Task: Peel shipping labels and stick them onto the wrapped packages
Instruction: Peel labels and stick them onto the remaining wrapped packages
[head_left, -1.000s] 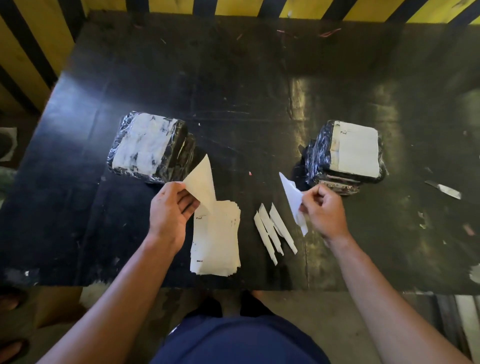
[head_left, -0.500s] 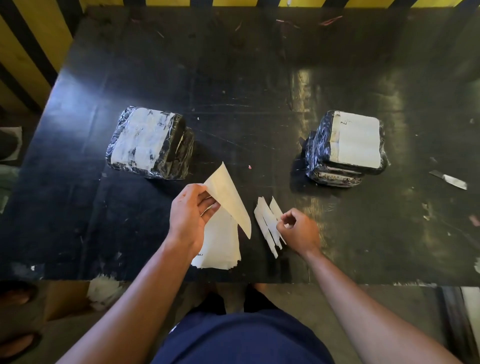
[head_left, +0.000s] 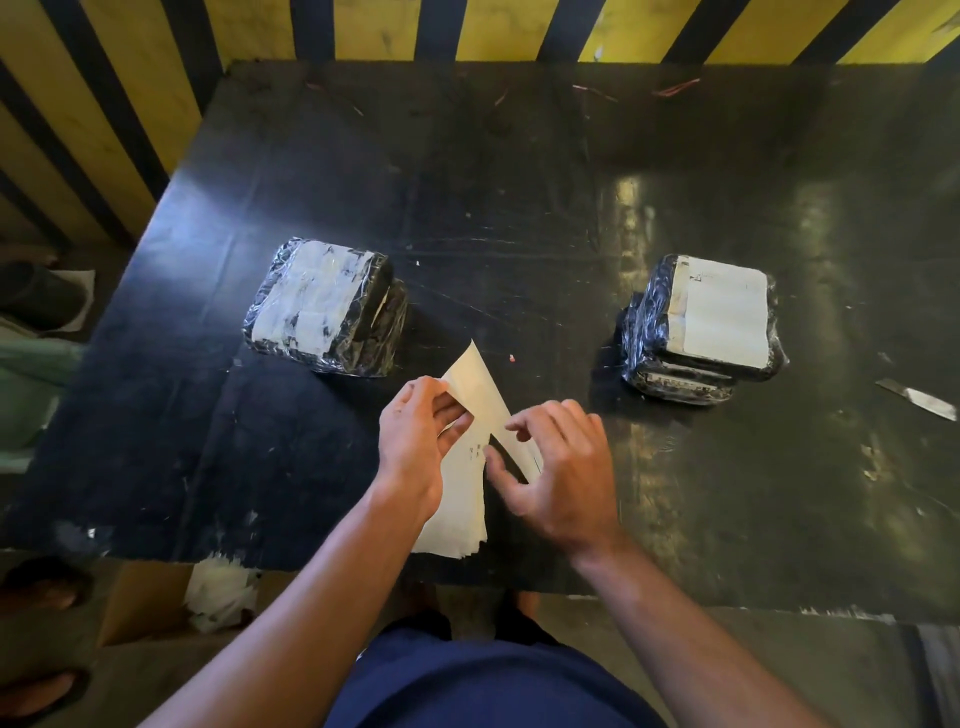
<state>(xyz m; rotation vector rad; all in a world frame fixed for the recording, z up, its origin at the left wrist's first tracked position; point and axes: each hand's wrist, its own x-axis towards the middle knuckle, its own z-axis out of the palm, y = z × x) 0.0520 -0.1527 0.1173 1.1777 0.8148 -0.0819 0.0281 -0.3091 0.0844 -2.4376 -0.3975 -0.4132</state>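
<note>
My left hand (head_left: 415, 436) pinches a cream label sheet (head_left: 478, 389) that stands tilted above the stack of label sheets (head_left: 457, 514) at the table's near edge. My right hand (head_left: 561, 467) hovers over the sheet's lower right part with fingers spread and lightly curled, thumb and forefinger close to the paper's edge; no firm grip shows. A black wrapped package with patchy white tape (head_left: 322, 306) lies at the left. At the right lies another wrapped package (head_left: 706, 332) with a clean white label on its top.
The black table (head_left: 519, 208) is scuffed and shiny. A small knife (head_left: 917, 399) lies near its right edge. Yellow-and-black striped barriers run behind and to the left. Crumpled white paper and a cardboard box (head_left: 156, 603) sit below the near edge.
My right hand left the white backing strips and moved left to the sheet that my left hand holds. The strips are now hidden under my right hand.
</note>
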